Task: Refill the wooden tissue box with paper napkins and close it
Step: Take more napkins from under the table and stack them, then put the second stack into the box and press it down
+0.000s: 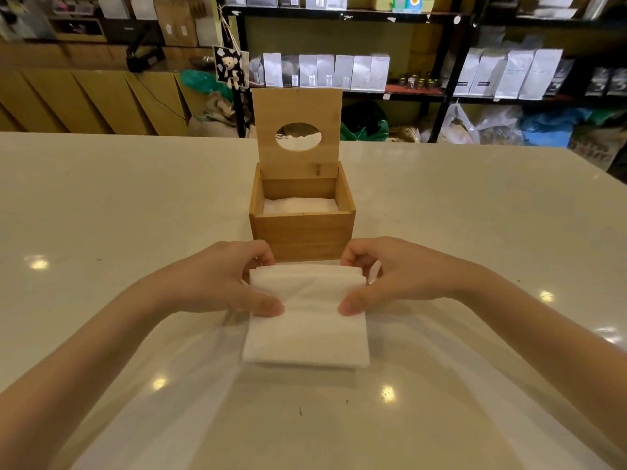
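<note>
- Toward the middle of the counter [101, 205], nearer its far edge: wooden tissue box [303, 232], lid [298, 127] swung up and standing upright on the rear hinge, oval slot facing the camera.
- Inside the box, low down: a thin layer of white napkins [300, 205] — far from full, by the look of it.
- Just in front of the box, toward the near edge: a stack of paper napkins [305, 323], lying on a clear plastic wrapper [305, 418] spread across the counter.
- Left hand [217, 283] gripping the stack's left side, thumb on top, fingers curled around the far corner.
- Right hand [390, 279] doing the same on the right side, thumb pressed on top.
- Step in hand, most likely: gathering the stack for loading — box not yet refilled, lid not yet shut.
- Next move calls for lifting the stack level, squaring it to the opening, lowering it flat without catching the front wall, then swinging the lid down.
</note>
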The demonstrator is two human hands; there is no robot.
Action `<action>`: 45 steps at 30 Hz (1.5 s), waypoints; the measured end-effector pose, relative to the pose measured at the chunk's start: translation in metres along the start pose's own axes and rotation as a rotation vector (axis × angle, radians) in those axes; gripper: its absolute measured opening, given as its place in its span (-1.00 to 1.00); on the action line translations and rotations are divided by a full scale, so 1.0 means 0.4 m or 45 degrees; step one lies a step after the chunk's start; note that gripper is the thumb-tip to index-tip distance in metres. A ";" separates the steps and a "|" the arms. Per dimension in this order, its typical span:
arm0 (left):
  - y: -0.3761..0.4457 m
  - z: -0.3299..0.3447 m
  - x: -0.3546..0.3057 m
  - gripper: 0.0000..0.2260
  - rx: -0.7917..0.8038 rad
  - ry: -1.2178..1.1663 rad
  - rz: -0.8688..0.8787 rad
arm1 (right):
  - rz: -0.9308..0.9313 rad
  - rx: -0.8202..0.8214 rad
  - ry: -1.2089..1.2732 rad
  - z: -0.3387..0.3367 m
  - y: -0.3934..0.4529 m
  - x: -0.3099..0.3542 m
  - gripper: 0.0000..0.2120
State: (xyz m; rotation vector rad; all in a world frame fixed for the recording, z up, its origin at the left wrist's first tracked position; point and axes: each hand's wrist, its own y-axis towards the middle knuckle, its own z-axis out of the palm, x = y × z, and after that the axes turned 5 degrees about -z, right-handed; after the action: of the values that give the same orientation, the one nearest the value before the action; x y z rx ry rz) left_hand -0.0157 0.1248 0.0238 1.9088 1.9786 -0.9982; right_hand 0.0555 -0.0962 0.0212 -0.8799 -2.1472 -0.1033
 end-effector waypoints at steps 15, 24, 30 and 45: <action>-0.038 -0.046 -0.004 -0.32 -0.037 -0.487 -0.119 | 0.172 -0.066 0.289 -0.047 -0.026 0.042 -0.34; -0.038 -0.135 -0.069 -0.65 -0.303 -0.665 -0.005 | 0.093 -0.393 0.419 -0.125 -0.022 0.117 -0.49; 0.057 -0.193 -0.085 -0.94 -0.393 -0.789 -0.083 | 0.112 -0.449 0.402 -0.194 0.063 0.118 -0.63; 0.211 -0.214 -0.030 -0.82 -0.363 -0.618 -0.233 | 0.217 -0.311 0.153 -0.216 0.240 0.023 -0.60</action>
State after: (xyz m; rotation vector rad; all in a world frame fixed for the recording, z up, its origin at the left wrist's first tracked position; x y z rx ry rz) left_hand 0.0912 0.1602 0.0680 1.2158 1.8973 -1.0359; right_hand 0.1671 -0.0486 0.0663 -1.1640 -1.9660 -0.3292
